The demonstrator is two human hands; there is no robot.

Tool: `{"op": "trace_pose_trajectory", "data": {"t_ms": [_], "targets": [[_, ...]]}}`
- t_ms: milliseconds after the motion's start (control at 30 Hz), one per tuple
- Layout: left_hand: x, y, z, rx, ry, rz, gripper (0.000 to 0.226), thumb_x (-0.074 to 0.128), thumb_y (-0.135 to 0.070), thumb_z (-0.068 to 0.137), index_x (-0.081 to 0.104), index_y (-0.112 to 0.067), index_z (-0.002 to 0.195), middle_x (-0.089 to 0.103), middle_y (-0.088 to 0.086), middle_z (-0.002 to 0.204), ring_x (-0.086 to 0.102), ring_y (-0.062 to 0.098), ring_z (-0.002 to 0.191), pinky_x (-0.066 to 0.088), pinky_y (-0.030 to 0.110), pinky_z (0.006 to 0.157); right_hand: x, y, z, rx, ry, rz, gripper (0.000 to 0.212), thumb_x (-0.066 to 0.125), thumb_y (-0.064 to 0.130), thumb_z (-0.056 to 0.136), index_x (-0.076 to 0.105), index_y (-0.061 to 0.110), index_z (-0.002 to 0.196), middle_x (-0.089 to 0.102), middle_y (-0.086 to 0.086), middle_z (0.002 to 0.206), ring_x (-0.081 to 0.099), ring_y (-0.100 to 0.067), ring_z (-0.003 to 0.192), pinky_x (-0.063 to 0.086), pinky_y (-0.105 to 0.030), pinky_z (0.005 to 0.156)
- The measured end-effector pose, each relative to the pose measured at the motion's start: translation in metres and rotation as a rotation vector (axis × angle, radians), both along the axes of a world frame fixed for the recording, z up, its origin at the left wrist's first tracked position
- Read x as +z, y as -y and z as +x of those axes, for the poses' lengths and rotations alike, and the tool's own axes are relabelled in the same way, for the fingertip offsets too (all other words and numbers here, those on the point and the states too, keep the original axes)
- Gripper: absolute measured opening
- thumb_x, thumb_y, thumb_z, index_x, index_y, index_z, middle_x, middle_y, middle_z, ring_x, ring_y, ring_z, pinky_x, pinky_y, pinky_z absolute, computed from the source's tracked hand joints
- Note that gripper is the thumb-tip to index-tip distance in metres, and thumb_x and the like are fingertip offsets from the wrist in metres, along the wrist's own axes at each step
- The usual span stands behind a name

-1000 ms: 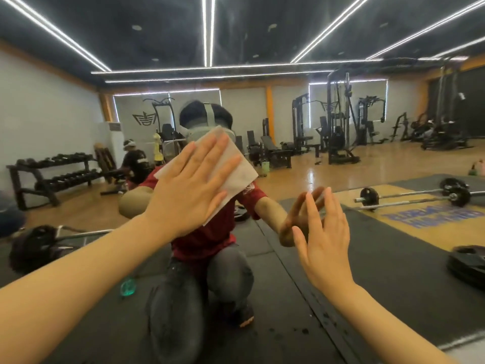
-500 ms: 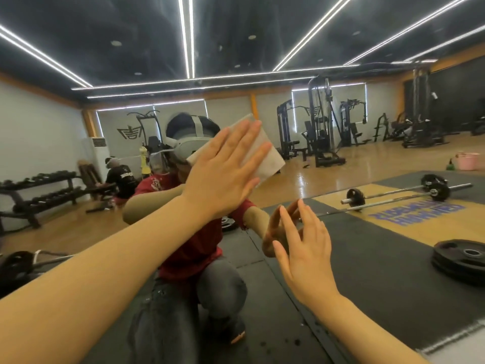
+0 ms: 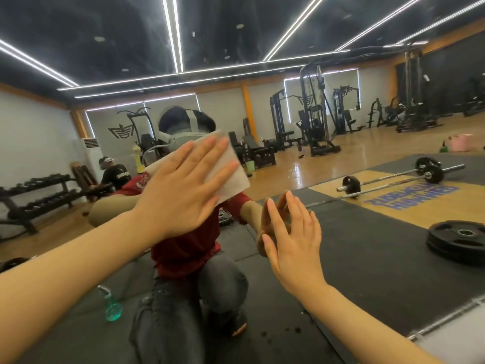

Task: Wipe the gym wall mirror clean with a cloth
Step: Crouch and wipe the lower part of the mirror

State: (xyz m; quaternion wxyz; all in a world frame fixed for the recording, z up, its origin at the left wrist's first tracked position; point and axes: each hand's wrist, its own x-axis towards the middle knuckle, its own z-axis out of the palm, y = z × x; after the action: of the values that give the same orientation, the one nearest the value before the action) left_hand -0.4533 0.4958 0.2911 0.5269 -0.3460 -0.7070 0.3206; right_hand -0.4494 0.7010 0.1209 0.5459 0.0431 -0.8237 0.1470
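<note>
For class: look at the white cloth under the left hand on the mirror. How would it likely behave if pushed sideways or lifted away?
The white cloth looks thin and flat under the open left hand, so it probably slides easily across the mirror. Lifted, it would likely droop, being soft and light. No curled grip holds it, so it may slip free.

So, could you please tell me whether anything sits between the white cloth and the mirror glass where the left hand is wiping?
Nothing visible does. The left hand presses the white folded cloth flat against the gym wall mirror; the right hand rests open on the glass beside it.
</note>
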Motion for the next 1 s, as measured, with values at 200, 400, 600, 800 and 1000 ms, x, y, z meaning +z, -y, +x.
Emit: {"op": "trace_pose_trajectory", "data": {"t_ms": [200, 400, 600, 800, 1000], "targets": [[0.018, -0.05, -0.015, -0.018, -0.038, -0.001, 0.064, 0.026, -0.045, 0.101, 0.02, -0.013, 0.156, 0.011, 0.021, 0.162, 0.009, 0.035, 0.151, 0.01, 0.049, 0.122, 0.0, -0.008, 0.0, 0.046, -0.015, 0.011, 0.059, 0.042, 0.042, 0.095, 0.036, 0.022, 0.15, 0.024, -0.015, 0.157, 0.028, -0.033, 0.142, 0.027, -0.056, 0.112], [-0.005, 0.0, -0.003, -0.008, -0.02, -0.026, 0.064, 0.025, -0.043, 0.101, 0.016, -0.015, 0.157, 0.008, 0.018, 0.163, 0.008, 0.034, 0.151, 0.014, 0.05, 0.121, 0.008, -0.029, -0.007, 0.024, 0.02, -0.169, 0.062, 0.038, 0.042, 0.094, 0.028, 0.024, 0.153, 0.014, -0.015, 0.159, 0.021, -0.033, 0.142, 0.028, -0.057, 0.112], [-0.001, -0.023, -0.007, -0.003, -0.005, -0.021, 0.066, 0.03, -0.042, 0.098, 0.018, -0.015, 0.157, 0.006, 0.021, 0.163, 0.005, 0.036, 0.151, 0.011, 0.051, 0.121, 0.006, -0.031, -0.011, 0.011, 0.009, -0.132, 0.062, 0.038, 0.041, 0.095, 0.026, 0.023, 0.153, 0.017, -0.016, 0.158, 0.022, -0.034, 0.141, 0.027, -0.059, 0.113], [0.018, -0.091, -0.023, -0.025, -0.052, -0.044, 0.064, 0.01, -0.049, 0.1, 0.017, -0.019, 0.157, 0.011, 0.019, 0.163, 0.009, 0.034, 0.151, 0.009, 0.047, 0.122, 0.007, -0.034, -0.008, 0.019, -0.001, -0.11, 0.062, 0.039, 0.043, 0.095, 0.026, 0.024, 0.153, 0.021, -0.017, 0.158, 0.025, -0.035, 0.141, 0.027, -0.056, 0.112], [0.023, -0.063, -0.016, -0.007, -0.044, 0.029, 0.062, 0.018, -0.048, 0.102, 0.012, -0.021, 0.158, 0.008, 0.018, 0.163, 0.007, 0.033, 0.151, 0.004, 0.047, 0.122, 0.007, -0.035, -0.008, 0.004, -0.012, -0.093, 0.062, 0.041, 0.041, 0.095, 0.03, 0.022, 0.152, 0.024, -0.019, 0.156, 0.028, -0.036, 0.139, 0.03, -0.054, 0.109]]}}
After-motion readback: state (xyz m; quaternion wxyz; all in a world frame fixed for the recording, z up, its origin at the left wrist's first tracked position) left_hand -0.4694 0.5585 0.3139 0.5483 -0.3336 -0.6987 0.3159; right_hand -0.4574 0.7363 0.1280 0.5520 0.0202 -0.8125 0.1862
